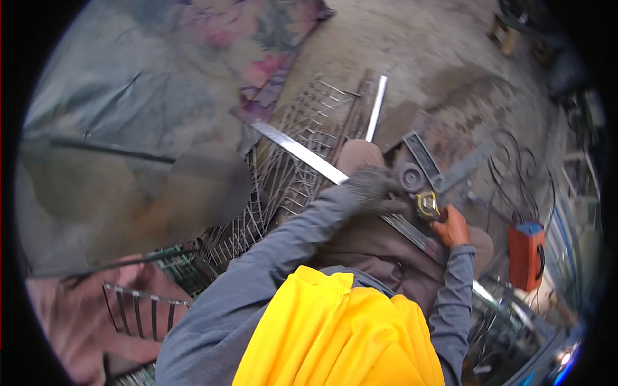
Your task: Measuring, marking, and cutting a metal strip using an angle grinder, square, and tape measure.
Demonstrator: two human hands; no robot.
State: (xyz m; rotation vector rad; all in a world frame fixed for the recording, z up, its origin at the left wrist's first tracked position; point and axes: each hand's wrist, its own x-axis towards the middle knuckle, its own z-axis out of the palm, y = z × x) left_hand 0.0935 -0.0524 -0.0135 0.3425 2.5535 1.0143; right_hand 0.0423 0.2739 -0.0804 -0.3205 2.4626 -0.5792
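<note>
A long shiny flat metal bar lies aslant across my lap, from upper left to lower right. My left hand, in a dark glove and smeared by motion, is closed over the bar near its middle. A yellow and black tape measure is at the fingertips of my bare right hand, whose fingers are curled against its lower end. Just beyond the tape measure sits a round grey disc-shaped thing, beside a rectangular metal piece.
Metal grating and another bright bar lie ahead on the concrete floor. A flowered cloth spreads at upper left. To the right stands an orange-red box with a handle, near looped black cables.
</note>
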